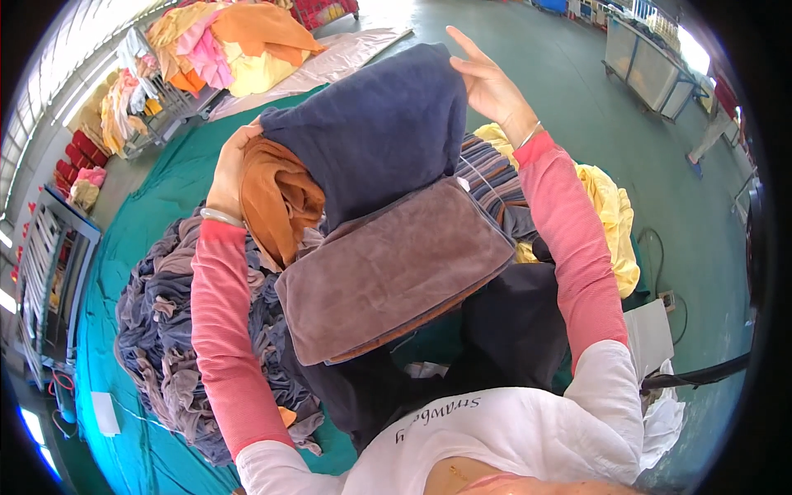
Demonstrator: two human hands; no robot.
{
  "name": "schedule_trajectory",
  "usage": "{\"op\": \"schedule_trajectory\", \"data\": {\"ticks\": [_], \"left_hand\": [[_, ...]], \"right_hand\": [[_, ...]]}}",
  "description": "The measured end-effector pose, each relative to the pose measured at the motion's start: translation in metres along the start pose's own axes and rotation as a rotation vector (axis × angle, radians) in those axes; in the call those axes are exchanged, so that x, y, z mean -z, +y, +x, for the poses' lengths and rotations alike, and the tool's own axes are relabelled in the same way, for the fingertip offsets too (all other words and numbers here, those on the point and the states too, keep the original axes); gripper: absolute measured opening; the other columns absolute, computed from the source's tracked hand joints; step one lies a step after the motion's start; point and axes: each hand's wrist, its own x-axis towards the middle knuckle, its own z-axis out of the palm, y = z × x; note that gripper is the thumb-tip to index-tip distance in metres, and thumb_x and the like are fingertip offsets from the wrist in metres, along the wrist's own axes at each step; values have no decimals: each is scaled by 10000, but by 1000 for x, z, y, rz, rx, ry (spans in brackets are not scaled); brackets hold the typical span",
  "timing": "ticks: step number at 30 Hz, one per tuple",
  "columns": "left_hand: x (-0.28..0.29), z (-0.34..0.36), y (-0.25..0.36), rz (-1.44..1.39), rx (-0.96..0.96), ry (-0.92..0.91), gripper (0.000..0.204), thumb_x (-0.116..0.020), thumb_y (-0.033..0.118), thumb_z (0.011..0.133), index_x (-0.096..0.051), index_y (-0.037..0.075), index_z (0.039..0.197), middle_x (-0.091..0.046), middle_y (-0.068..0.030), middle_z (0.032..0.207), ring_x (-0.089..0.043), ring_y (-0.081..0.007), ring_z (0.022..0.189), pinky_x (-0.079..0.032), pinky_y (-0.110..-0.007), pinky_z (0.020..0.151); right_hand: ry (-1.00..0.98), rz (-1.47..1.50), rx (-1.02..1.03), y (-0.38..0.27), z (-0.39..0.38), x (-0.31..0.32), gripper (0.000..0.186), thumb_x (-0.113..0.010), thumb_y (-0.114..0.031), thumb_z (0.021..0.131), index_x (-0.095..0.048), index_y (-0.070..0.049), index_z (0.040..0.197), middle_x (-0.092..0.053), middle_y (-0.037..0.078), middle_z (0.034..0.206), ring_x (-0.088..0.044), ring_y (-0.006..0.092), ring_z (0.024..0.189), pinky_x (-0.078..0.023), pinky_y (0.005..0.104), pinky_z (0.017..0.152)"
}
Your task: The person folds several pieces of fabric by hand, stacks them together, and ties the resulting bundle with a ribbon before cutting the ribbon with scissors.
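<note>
My left hand [230, 169] is closed on the upper left corner of a folded navy fleece cloth [371, 124], beside a rumpled orange cloth [280, 198]. My right hand [495, 91] is open at the navy cloth's upper right edge, touching it with fingers stretched. A neatly folded brown fleece cloth [388, 272], with orange and dark layers under it, lies on my dark-trousered lap just below. To the right are striped folded cloths [487, 177] and crumpled yellow fabric [606, 231]. A large heap of grey and mauve fabric [165, 330] sits at my left.
Green sheeting [107, 289] covers the floor around me. Behind are a cart of colourful fabrics [239, 49], a metal rack [49, 272] at left and a wheeled bin [635, 66]. A co-worker's leg [714, 140] shows at right, above a cable [660, 264].
</note>
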Motion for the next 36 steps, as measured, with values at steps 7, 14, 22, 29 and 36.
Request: {"op": "schedule_trajectory", "data": {"ticks": [7, 14, 22, 29, 36], "left_hand": [[23, -2, 0, -190, -93, -8, 347, -471, 119, 842, -480, 61, 1183, -584, -87, 1074, -564, -252, 946, -446, -357, 873], [0, -18, 15, -19, -201, 147, 269, -566, 210, 868, -539, 115, 1118, -591, -26, 923, -578, -173, 784, -490, -326, 683], [24, -7, 13, 96, -406, 362, 298, -565, 118, 857, -549, 87, 1153, -583, -11, 1034, -563, -139, 921, -466, -282, 798], [24, -18, 4, 35, -395, 262, 294, -570, 134, 853, -557, 79, 1142, -623, -29, 899, -604, -154, 781, -503, -289, 691], [3, -40, -14, 152, 190, 166, 316, -539, 88, 852, -538, 11, 1158, -639, -78, 918, -626, -186, 757, -531, -318, 680]], "right_hand": [[-51, -638, -78, -5, -2, 3, 470, -551, 16, 829, -469, -109, 1274, -598, 33, 869, -579, 96, 801, -488, 228, 780], [278, -108, 122, -5, -3, 15, 444, -611, -27, 813, -494, -76, 1237, -599, 67, 940, -601, 121, 855, -511, 234, 758], [63, -472, -77, -18, -18, 29, 450, -635, -11, 783, -522, -79, 1213, -574, 23, 891, -555, 92, 838, -452, 208, 772], [305, -631, 56, -13, -16, 30, 339, -690, -166, 771, -614, -104, 1095, -606, -1, 848, -520, 72, 825, -392, 218, 773], [243, -580, 157, -20, -21, 30, 331, -666, -139, 788, -607, -98, 1111, -631, 13, 860, -540, 82, 865, -394, 241, 827]]}}
